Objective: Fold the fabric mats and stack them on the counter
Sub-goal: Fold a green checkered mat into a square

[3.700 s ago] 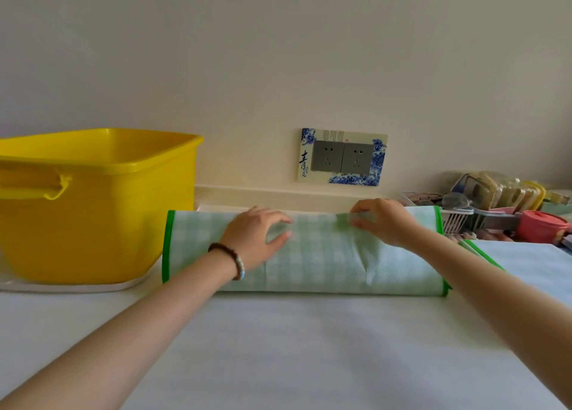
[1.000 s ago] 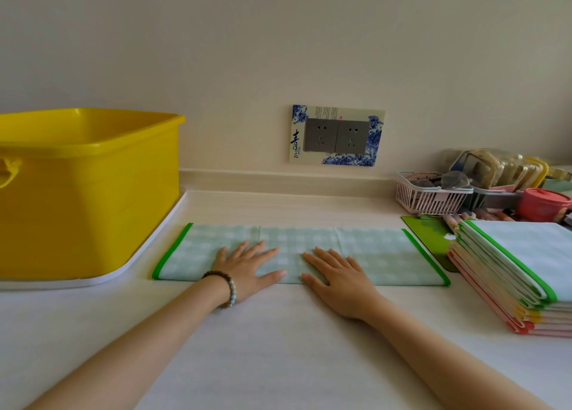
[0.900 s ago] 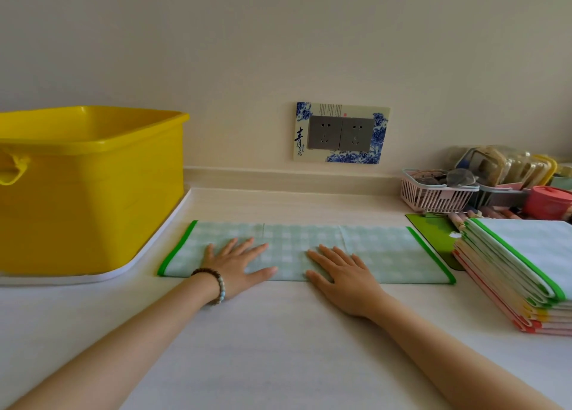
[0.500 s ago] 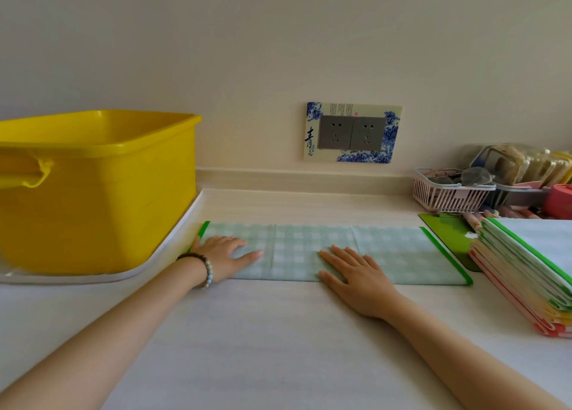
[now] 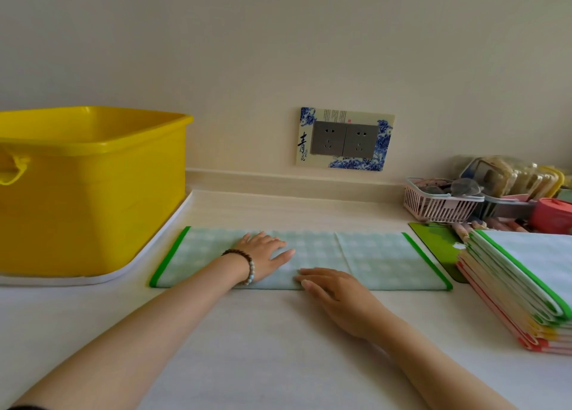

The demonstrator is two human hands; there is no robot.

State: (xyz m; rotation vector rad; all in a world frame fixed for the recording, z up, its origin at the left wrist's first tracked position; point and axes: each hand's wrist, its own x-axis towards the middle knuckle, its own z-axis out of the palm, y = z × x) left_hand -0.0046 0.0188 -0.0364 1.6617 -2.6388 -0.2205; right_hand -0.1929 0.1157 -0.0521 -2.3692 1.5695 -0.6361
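1 green mat [image 5: 387, 261] | left hand [image 5: 263, 256], right hand [image 5: 337, 298] flat, touching it | 1 mat stack [image 5: 526, 273] | 1 tub [image 5: 93, 193]

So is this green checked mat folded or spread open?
Folded: the green checked mat is a narrow strip, creased across; left hand flat on it, right hand at its near edge.

A large yellow plastic tub [image 5: 93, 193] stood at the left on a white tray [image 5: 77, 280]. On the wall [image 5: 278, 53] behind was a double socket plate [image 5: 343, 139] with blue floral trim. At the right, a pink slatted basket [image 5: 439, 207] sat near a red lidded pot [image 5: 554, 216].
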